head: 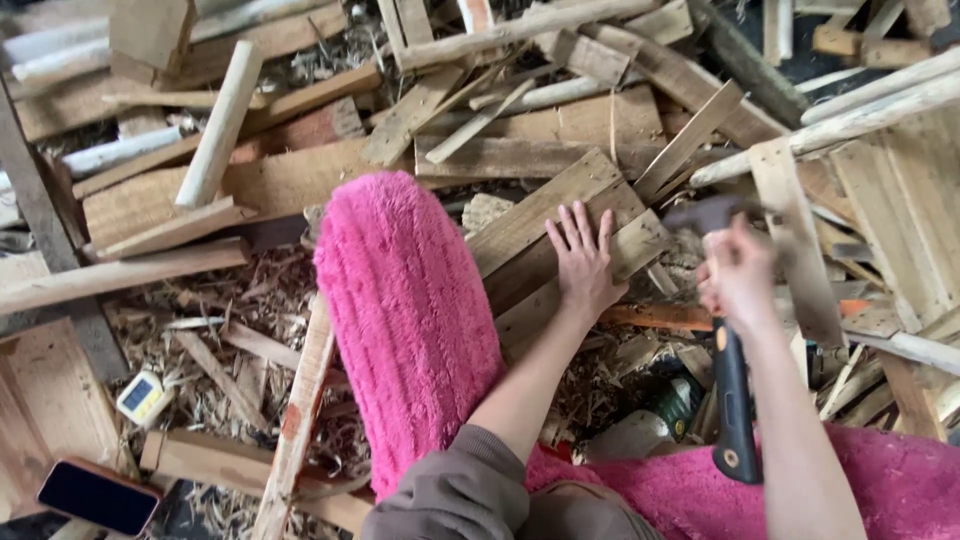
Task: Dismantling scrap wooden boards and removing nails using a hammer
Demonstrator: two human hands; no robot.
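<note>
Nearest the camera, a leg in fuzzy pink fabric (410,320) ran up the middle of the view, and everything else lay around it. Just right of the pink leg the left hand (583,262) lay flat, fingers spread and pressed palm-down on a slanted wooden plank (560,245) whose lower end disappeared behind the leg. Further right of the leg, the right hand (738,275) was closed in a fist around the upper handle of a hammer (732,400); the black handle trailed back toward the camera along the forearm, while the blurred metal head (705,213) hovered just above the plank's upper right end, close beside the left hand's fingertips. Whether the head touched the wood could not be told through the blur. Left of the leg, near the bottom edge, a dark phone (98,496) lay on the boards, with a small white-and-yellow device (141,397) a little beyond it among wood shavings (230,310). A thin pale batten (295,430) lay beside the leg's left edge. Beyond the leg, a round wooden dowel (219,125) leaned across a heap of scrap boards (540,130) filling the far side.
</note>
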